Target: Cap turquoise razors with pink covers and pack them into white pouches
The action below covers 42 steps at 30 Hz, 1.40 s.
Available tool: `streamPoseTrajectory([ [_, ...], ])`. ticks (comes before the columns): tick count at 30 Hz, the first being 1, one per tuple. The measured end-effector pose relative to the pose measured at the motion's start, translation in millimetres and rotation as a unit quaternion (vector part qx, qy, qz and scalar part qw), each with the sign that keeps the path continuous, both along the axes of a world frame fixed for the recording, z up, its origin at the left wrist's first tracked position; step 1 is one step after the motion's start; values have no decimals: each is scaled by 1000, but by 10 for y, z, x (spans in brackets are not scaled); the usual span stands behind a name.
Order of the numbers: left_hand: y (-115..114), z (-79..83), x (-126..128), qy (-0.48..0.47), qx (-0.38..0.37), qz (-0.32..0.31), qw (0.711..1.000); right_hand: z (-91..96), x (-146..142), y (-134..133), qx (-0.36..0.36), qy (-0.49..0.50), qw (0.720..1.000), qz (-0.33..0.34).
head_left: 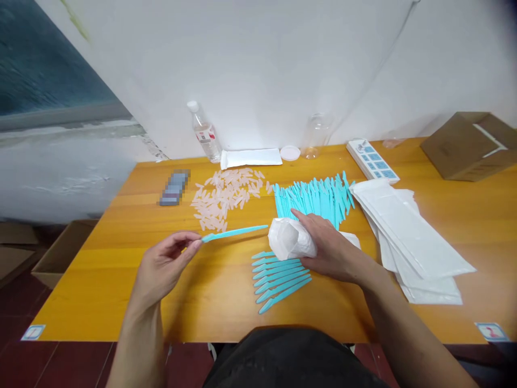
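Note:
My left hand (163, 264) pinches the handle end of a long turquoise plastic razor (234, 233), held level above the table and pointing right. My right hand (329, 247) is wrapped round a white paper pouch (288, 240) whose open mouth faces the razor's tip, a short gap apart. Under the pouch lies a row of several turquoise razors (278, 277) side by side. Behind my right hand a larger fanned pile of the same razors (313, 196) rests on the wooden table (121, 269).
A heap of pale pink caps (226, 196) lies at centre back, a phone (174, 187) to its left. A stack of white pouches (407, 237) is on the right. At the back stand a water bottle (204, 132), power strip (372, 160) and cardboard box (470, 144).

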<state>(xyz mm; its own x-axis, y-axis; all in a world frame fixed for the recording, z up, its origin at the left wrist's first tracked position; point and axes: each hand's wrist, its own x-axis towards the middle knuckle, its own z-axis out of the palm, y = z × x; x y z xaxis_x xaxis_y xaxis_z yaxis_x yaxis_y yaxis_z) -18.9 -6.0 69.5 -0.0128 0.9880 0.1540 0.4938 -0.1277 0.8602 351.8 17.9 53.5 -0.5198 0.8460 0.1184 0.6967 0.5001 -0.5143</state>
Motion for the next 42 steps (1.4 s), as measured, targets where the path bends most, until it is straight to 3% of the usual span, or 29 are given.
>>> streamPoseTrajectory([
  [3,8,245,334,49,48,-90,994,32,-72,-3,-4,-4,1000,10],
  [6,112,255,816,33,113,-224,967,93,-112,-20,2,10,1000,22],
  [8,171,116,968,7,129,-192,973,122,-98,-32,3,28,999,17],
  [11,184,-213,911,46,77,-140,986,119,-42,-38,5,38,999,4],
  [15,131,-595,795,155,-18,-186,970,64,0,-25,7,23,1000,1],
  [18,118,-677,783,160,-23,-170,972,43,-8,-17,8,21,1000,3],
  [21,100,-559,577,95,-51,-141,984,36,-6,-10,8,16,1000,1],
  [23,58,-396,307,47,-68,-64,995,23,6,-4,9,12,1000,0],
  [25,-1,-199,55,12,-41,44,998,1,12,4,8,10,1000,2],
  [27,-47,-9,-30,1,4,99,995,-20,1,9,5,8,1000,5],
  [29,-54,129,127,24,60,71,995,-25,-33,8,4,4,1000,9],
  [32,13,170,651,78,142,-93,982,6,-96,-5,4,2,1000,22],
  [34,63,81,947,77,164,-189,965,31,-120,-15,2,8,1000,30],
  [36,72,-79,1054,59,150,-165,973,36,-115,-19,3,16,999,31],
  [39,1,-366,914,82,81,-101,988,-3,-75,-12,7,15,1000,24],
  [42,-86,-590,742,168,12,-137,976,-48,-50,-1,4,8,1000,21],
])
